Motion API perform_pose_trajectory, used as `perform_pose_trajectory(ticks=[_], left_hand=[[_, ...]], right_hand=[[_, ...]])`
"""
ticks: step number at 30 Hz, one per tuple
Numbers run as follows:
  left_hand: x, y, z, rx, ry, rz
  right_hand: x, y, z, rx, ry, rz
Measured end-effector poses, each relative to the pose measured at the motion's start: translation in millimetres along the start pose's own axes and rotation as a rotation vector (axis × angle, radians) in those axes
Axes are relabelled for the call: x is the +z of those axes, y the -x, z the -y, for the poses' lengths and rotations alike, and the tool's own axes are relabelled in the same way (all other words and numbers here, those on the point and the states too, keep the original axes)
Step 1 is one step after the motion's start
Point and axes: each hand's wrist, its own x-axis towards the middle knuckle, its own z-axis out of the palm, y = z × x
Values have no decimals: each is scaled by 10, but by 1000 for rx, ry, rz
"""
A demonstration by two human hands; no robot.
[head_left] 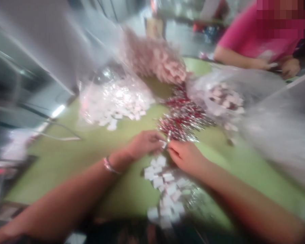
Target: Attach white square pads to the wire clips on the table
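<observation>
The picture is smeared by motion. My left hand point(144, 144) and my right hand point(185, 156) meet over a green table point(96, 149), fingers pinched together on a small silvery piece point(167, 140) between them. A heap of red and silver foil pieces point(183, 117) lies just beyond my fingertips. Several small white tabs point(165, 186) are scattered on the table below my hands. A thin bangle point(109, 166) circles my left wrist.
Clear plastic bags hold white pieces at the left point(112, 101), pinkish pieces at the back point(155, 57) and more at the right point(223, 96). A large bag point(279, 135) spreads on the right. Another person in a pink top point(249, 37) works at the far right.
</observation>
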Motion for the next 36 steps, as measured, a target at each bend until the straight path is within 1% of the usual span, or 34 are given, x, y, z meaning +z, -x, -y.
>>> perform_pose_trajectory(ticks=[1, 2, 3, 5, 6, 7, 8, 9, 11, 12, 14, 16, 17, 18, 20, 24, 25, 27, 29, 30, 31, 34, 36], left_hand=[[-11, 5, -35, 20, -76, -15], [-36, 10, -80, 66, -177, -39], [-77, 14, -130, 131, -299, -88], [-203, 10, -216, 252, -599, -272], [-279, 1, -239, 264, -757, -395], [-355, -12, -244, 235, -904, -493], [-425, -28, -232, 192, -1023, -546], [-482, -47, -205, 155, -1110, -561], [-547, -83, -135, 130, -1202, -513], [-555, -98, -102, 137, -1218, -490], [-539, -116, -63, 156, -1226, -459], [-509, -122, -55, 181, -1213, -441], [-498, -123, -56, 199, -1200, -434], [-492, -125, -55, 222, -1181, -428], [-498, -131, -42, 290, -1124, -406], [-555, -146, 26, 440, -982, -347], [-570, -145, 39, 456, -952, -353], [-589, -137, 48, 465, -903, -418], [-587, -127, 32, 441, -887, -510], [-576, -123, 19, 413, -905, -538], [-560, -121, 4, 376, -942, -539], [-494, -127, -25, 281, -1082, -446], [-453, -135, -22, 277, -1126, -394]], right_hand=[[3, -7, 5, 11, 6, 3], [8, -12, 11, 22, 8, 1], [16, -16, 21, 33, 8, -1], [45, -7, 52, 45, 20, 1], [63, 7, 71, 34, 33, 18], [80, 25, 91, 6, 50, 44], [90, 45, 109, -35, 66, 74], [91, 65, 121, -83, 77, 97], [54, 87, 109, -159, 71, 98], [15, 83, 81, -163, 63, 58], [-84, 42, -25, -84, 68, -73], [-172, -36, -175, 77, 130, -213], [-200, -80, -254, 160, 177, -258], [-213, -122, -327, 231, 226, -289], [-204, -189, -441, 303, 299, -284], [-159, -227, -518, 294, 341, -225], [-166, -220, -519, 288, 337, -216], [-203, -197, -516, 274, 329, -202], [-255, -170, -509, 263, 332, -207], [-280, -157, -504, 258, 339, -220], [-302, -147, -496, 251, 343, -239], [-347, -131, -469, 222, 292, -322], [-362, -131, -456, 188, 204, -401]])
